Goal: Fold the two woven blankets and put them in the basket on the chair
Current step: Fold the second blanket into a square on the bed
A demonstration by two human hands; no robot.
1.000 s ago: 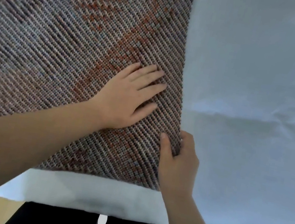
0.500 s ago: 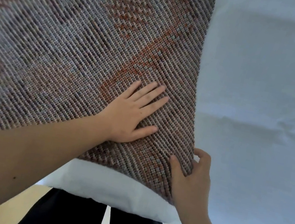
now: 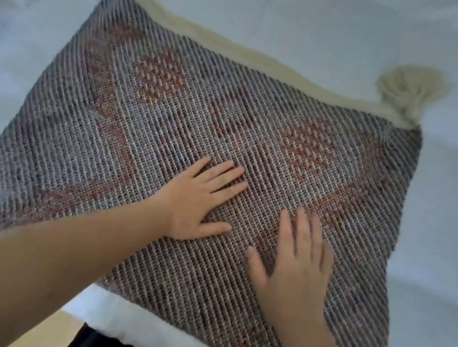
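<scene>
The folded woven blanket (image 3: 199,125) is lying flat on the white sheet (image 3: 444,211), its cream tassels (image 3: 408,88) at the far edge. The left hand (image 3: 200,205) and right hand (image 3: 294,264) are both pressing on it, palms down and fingers spread; no writing is showing.

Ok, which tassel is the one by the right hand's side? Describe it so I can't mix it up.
Start at the white sheet, then the grey and rust woven blanket lying flat on it. Follow its cream far edge to the corner on the right hand's side: the tassel there shows whole, while the other runs out of the frame's top.
</scene>
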